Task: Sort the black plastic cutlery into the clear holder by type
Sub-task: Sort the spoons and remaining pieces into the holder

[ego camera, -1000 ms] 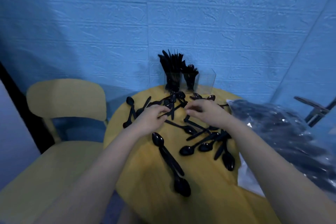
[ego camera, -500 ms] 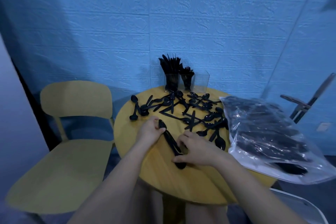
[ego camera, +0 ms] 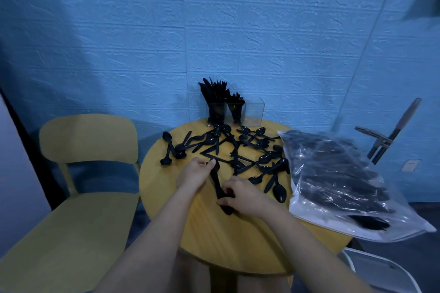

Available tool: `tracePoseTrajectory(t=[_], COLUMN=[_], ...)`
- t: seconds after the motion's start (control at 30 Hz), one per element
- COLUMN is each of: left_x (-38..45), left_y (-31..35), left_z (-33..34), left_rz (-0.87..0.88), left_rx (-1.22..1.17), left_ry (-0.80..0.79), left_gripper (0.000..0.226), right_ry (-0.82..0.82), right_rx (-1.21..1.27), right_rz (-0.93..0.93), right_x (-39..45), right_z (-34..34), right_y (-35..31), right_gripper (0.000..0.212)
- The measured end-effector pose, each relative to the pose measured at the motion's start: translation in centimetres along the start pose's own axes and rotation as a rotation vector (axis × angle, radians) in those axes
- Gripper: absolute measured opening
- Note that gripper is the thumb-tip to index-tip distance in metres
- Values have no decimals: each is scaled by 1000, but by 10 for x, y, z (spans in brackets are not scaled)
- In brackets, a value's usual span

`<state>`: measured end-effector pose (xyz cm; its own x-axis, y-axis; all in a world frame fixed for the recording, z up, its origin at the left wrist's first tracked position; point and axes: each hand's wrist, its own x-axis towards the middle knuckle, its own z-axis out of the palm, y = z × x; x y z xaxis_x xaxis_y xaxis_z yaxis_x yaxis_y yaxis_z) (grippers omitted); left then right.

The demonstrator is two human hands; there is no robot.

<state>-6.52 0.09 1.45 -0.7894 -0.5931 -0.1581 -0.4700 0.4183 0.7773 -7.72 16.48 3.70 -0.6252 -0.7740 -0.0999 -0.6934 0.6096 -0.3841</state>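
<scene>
Several black plastic spoons and knives (ego camera: 240,150) lie scattered over the far half of a round yellow table (ego camera: 214,240). The clear holder (ego camera: 253,112) stands at the table's far edge; its left and middle compartments hold upright black cutlery, its right one looks empty. A stack of black spoons (ego camera: 217,183) lies near the table's middle. My left hand (ego camera: 194,173) pinches the stack's far end. My right hand (ego camera: 242,197) grips its near end with curled fingers.
A clear plastic bag (ego camera: 338,181) full of black cutlery lies on the table's right side and overhangs the edge. A yellow chair (ego camera: 78,173) stands to the left. A white chair (ego camera: 381,271) shows at the lower right. A blue wall is close behind.
Both hands drew back from the scattered pile near the holder to the spoon stack nearer me and took hold of its two ends. The camera pulled back from the table.
</scene>
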Motion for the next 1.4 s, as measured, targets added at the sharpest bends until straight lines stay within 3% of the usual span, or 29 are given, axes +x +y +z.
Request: tracePoseTrajectory(t=[0.13, 0.3, 0.43, 0.53, 0.7, 0.77, 0.93, 1.1, 1.2, 1.4], left_x=[14, 23, 30, 27, 13, 7, 4, 7, 3, -8], left_y=[15, 32, 32, 29, 28, 27, 27, 21, 19, 25], left_z=[-8, -13, -6, -5, -13, -13, -4, -1, 2, 5], left_rz=[-21, -59, -20, 50, 126, 90, 58, 33, 38, -23], left_rx=[143, 401, 400, 230, -255, -517, -819, -1195, -1163, -1098], left_ry=[-45, -118, -151, -110, 4, -30, -92, -347, -413, -530], left_gripper=[25, 42, 21, 7, 23, 20, 28, 49, 43, 41], right_ry=[3, 59, 182, 234, 350, 422, 655, 835, 757, 286], right_rx=[21, -42, -59, 38, 333, 444, 690, 995, 1025, 678], right_rz=[-4, -29, -42, 16, 160, 180, 170, 128, -21, -179], right_x=[3, -5, -13, -17, -18, -14, 5, 28, 38, 45], right_z=[0, -2, -5, -14, -40, -47, -52, -56, -66, -66], right_y=[1, 6, 14, 20, 34, 40, 51, 58, 59, 47], right_gripper=[29, 26, 22, 16, 11, 14, 18, 8, 9, 14])
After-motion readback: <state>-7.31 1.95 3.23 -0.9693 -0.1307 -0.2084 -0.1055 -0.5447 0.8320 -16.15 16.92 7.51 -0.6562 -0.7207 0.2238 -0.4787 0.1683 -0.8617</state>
